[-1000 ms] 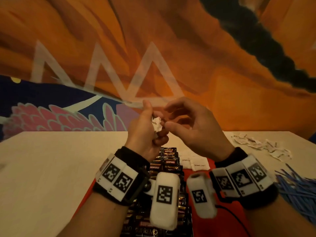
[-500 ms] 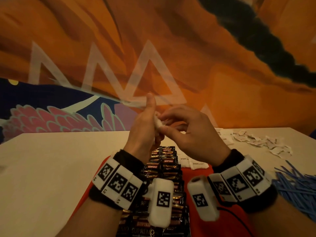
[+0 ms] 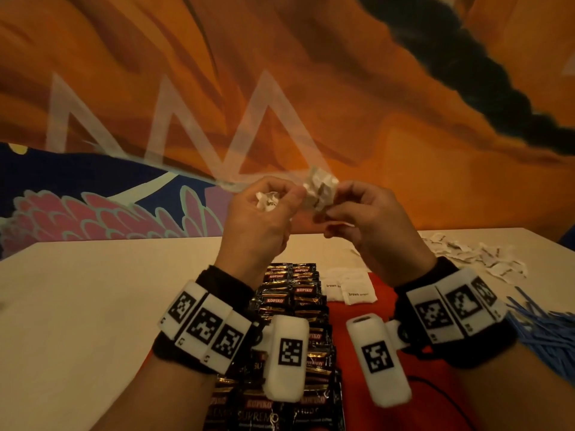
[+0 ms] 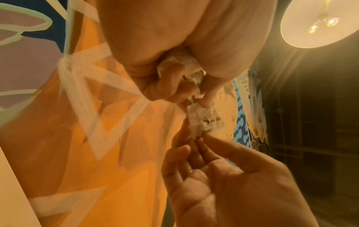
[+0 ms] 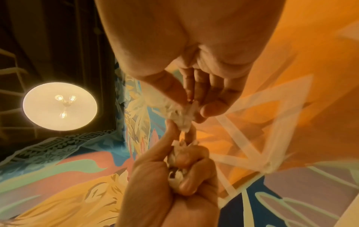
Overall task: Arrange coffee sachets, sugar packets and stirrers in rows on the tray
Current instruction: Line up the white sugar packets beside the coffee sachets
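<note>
While both hands are raised above the counter, the left hand has its lower fingers curled round a wad of crumpled white sugar packets, and its thumb and forefinger pinch the near edge of a single sugar packet. The right hand pinches the other edge of that packet between thumb and fingertips, so the packet is stretched between the two hands. In the left wrist view the wad sits in the closed left palm and the single packet hangs just past the fingertips; the right wrist view shows the same pinch from the other side. Below the hands, a red tray lies on the counter. Dark coffee sachets run in overlapping rows down its left part. Two white sugar packets marked "brown" lie flat just beside the sachets at the far end of the tray. Loose sugar packets are scattered on the counter to the right, well apart from the tray. Blue stirrers are heaped at the right edge.
</note>
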Demonstrator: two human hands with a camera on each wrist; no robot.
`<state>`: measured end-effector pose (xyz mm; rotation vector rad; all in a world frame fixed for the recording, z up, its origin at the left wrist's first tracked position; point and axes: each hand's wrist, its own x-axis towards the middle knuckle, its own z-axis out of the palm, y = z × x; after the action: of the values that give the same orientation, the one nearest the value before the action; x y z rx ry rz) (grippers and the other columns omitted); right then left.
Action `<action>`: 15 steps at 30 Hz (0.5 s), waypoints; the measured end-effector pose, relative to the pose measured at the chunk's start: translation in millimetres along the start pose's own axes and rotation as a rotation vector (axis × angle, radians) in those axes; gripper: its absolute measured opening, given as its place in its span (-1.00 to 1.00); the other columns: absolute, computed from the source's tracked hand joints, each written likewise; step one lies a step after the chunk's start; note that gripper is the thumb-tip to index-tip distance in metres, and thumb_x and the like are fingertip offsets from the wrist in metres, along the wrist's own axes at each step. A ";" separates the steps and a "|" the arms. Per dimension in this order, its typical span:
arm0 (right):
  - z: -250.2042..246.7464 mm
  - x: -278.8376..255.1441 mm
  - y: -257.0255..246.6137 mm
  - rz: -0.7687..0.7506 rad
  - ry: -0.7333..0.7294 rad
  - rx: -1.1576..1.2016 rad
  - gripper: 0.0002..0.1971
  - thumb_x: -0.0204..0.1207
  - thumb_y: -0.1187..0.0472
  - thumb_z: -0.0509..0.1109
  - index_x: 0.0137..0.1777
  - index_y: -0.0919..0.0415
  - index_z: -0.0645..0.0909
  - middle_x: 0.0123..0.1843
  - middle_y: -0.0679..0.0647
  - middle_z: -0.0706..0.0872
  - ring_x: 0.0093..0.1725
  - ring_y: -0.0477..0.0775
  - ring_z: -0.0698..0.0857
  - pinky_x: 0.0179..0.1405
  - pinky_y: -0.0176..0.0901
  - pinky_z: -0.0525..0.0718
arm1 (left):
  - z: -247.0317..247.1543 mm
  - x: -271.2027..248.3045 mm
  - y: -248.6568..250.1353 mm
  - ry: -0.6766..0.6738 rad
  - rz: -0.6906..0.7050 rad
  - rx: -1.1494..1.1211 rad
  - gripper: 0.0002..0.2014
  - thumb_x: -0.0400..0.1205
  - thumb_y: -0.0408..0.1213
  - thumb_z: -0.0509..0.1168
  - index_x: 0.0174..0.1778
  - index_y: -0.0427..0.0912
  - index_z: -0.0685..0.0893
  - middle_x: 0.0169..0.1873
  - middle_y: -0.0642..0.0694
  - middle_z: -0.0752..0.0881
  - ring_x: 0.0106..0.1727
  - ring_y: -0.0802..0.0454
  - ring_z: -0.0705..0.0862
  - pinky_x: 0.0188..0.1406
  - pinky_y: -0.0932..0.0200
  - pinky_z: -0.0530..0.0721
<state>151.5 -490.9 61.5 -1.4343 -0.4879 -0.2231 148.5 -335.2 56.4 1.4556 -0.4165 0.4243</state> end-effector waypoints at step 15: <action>-0.8 0.1 3.5 -0.010 0.066 0.079 -0.87 0.48 0.47 0.44 -0.05 0.30 0.60 -0.17 0.21 0.81 -0.24 0.14 0.77 -0.30 -0.17 0.76 | 3.5 -1.6 -0.4 0.079 0.221 0.235 -0.94 0.63 -0.19 0.41 -0.09 -0.08 0.70 -0.39 0.14 0.65 -0.45 0.28 0.59 -0.48 0.41 0.49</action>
<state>153.2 -491.1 58.4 -1.3432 -0.4452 -0.2555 147.3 -338.7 55.5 1.6204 -0.4786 0.7254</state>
